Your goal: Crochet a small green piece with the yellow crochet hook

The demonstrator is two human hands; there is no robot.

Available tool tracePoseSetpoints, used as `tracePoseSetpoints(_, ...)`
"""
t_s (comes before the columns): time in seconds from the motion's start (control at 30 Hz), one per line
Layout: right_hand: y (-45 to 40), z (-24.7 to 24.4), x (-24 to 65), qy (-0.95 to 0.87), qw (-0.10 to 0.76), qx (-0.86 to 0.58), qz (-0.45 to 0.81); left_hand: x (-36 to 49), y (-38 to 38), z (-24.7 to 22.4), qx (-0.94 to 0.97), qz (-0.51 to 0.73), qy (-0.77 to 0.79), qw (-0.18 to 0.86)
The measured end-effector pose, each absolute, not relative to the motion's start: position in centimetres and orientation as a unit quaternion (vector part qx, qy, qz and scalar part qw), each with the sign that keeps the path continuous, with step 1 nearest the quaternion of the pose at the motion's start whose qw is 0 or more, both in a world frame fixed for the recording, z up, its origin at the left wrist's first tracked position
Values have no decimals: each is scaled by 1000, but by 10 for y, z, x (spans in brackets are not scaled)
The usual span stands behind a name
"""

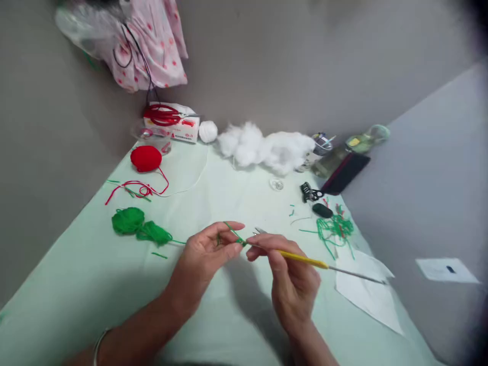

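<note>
My left hand (208, 251) pinches a small piece of green crochet work (241, 242) between thumb and fingers, with a green strand running over the index finger. My right hand (290, 274) grips a crochet hook (301, 258) with a yellow handle and metal ends. The hook's near tip meets the green stitches; its other end points right. From my left hand the yarn leads back to a green yarn ball (128, 220) and a looser green bundle (154, 233) on the table's left. Part of a metal tool (260, 230) shows behind my right fingers.
Along the back are red-handled scissors (163, 115) on a box, white yarn (208, 131) and white stuffing (263, 147). A red yarn ball (146, 158) lies left. On the right are tangled green yarn (335, 229), a black claw clip (309, 193), a phone (346, 173) and paper (366, 290).
</note>
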State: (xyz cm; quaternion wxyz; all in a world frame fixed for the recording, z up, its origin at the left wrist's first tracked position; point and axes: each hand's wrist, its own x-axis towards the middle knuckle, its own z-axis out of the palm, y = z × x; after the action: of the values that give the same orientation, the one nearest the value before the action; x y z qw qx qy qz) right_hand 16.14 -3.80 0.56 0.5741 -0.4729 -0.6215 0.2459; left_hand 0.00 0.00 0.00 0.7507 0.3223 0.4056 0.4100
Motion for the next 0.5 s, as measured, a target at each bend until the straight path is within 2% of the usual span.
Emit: tracePoseSetpoints(0.5,-40,4,165,-676,558,-433,210,0,-2,1,360,421,424,717)
